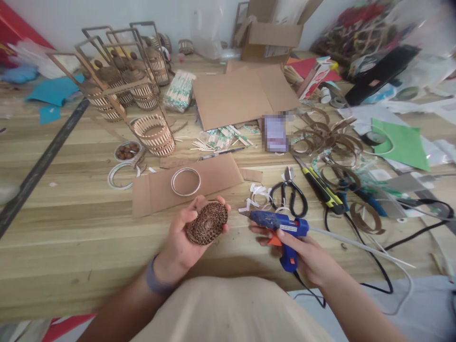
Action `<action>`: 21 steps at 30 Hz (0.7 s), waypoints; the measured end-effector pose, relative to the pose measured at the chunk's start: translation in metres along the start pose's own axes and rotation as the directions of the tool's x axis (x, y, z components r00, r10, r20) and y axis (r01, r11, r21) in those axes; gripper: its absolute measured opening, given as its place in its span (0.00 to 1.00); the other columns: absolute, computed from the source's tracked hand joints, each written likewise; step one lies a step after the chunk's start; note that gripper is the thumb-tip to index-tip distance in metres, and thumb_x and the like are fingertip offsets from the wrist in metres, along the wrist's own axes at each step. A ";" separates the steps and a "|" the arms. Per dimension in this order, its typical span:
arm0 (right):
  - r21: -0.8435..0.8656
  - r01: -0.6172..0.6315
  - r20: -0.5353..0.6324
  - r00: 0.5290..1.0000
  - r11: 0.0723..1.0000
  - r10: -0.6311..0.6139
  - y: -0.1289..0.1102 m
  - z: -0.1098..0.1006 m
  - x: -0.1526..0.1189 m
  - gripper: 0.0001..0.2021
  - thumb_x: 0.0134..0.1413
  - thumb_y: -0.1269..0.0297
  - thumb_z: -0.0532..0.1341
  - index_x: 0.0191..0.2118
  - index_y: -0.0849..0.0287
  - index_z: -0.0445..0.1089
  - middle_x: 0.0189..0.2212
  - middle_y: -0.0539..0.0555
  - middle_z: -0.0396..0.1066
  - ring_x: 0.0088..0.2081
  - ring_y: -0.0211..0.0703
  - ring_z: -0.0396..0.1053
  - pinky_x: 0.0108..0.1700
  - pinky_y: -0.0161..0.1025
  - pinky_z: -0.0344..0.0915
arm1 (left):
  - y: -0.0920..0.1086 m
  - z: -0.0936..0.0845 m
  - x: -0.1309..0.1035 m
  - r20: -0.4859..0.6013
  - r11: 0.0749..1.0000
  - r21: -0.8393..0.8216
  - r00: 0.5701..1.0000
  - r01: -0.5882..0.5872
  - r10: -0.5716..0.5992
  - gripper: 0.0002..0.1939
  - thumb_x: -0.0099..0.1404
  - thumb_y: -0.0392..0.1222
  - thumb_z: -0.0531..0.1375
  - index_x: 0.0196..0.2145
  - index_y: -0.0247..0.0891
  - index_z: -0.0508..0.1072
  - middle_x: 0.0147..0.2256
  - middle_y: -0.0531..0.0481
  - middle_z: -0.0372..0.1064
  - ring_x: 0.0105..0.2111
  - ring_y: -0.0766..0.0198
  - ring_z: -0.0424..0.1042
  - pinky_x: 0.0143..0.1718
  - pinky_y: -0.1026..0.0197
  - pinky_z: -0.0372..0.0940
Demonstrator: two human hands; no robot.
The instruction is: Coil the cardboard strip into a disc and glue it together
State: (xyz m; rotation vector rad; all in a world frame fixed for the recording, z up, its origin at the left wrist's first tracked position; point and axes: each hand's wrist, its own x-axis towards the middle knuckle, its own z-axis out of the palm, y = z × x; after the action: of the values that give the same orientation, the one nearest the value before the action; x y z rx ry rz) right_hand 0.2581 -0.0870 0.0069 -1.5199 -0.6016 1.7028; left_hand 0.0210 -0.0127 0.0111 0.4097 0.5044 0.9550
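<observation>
In my left hand (185, 237) is a round brown disc of coiled corrugated cardboard (207, 222), gripped at its rim with the ridged face turned up. My right hand (302, 249) is closed around the handle of a blue hot glue gun (276, 223). Its nozzle points left toward the disc, a short gap away, and a glue stick trails from its back. Beyond the disc, a white ring (185, 182) rests on a flat cardboard strip (221, 175). Black-handled scissors (290, 194) lie just past the glue gun.
Several handled stick lanterns (137, 88) stand at the back left, near an open stick basket (155, 135) and a bowl of brown balls (127, 151). A yellow utility knife (322, 187), curled cardboard strips (331, 135) and black cables (374, 266) crowd the right side. Cardboard sheets (242, 95) lie behind.
</observation>
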 end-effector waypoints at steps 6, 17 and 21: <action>-0.074 0.037 -0.145 0.988 0.997 -0.048 -0.004 -0.004 0.007 0.28 0.37 0.42 0.74 0.41 0.57 0.80 0.47 0.61 0.79 0.43 0.51 0.75 0.49 0.44 0.69 | 0.005 -0.005 0.003 -0.031 0.976 -0.115 0.982 0.182 -0.187 0.19 0.55 0.50 0.59 0.41 0.38 0.75 0.42 0.45 0.73 0.49 0.53 0.71 0.43 0.54 0.71; -0.010 0.242 -0.064 0.968 0.970 -0.242 -0.016 -0.003 0.011 0.18 0.44 0.46 0.72 0.35 0.56 0.80 0.35 0.57 0.79 0.35 0.48 0.75 0.35 0.39 0.70 | -0.001 -0.002 0.001 -0.026 0.960 0.240 0.988 -0.142 0.152 0.05 0.63 0.42 0.59 0.38 0.43 0.71 0.47 0.48 0.74 0.49 0.52 0.74 0.47 0.47 0.70; 0.012 0.289 -0.046 0.956 0.957 -0.288 -0.022 0.000 0.010 0.16 0.46 0.47 0.71 0.31 0.56 0.79 0.31 0.54 0.77 0.34 0.44 0.73 0.38 0.38 0.70 | -0.010 -0.008 0.001 0.294 0.278 0.888 0.917 -0.366 0.269 0.09 0.66 0.38 0.60 0.44 0.43 0.74 0.55 0.43 0.69 0.58 0.49 0.65 0.60 0.41 0.59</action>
State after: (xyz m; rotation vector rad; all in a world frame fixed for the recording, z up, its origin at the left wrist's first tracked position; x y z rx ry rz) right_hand 0.2626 -0.0659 0.0175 -1.3770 -0.7436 1.4444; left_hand 0.0234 -0.0165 -0.0012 1.6992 0.9071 0.9362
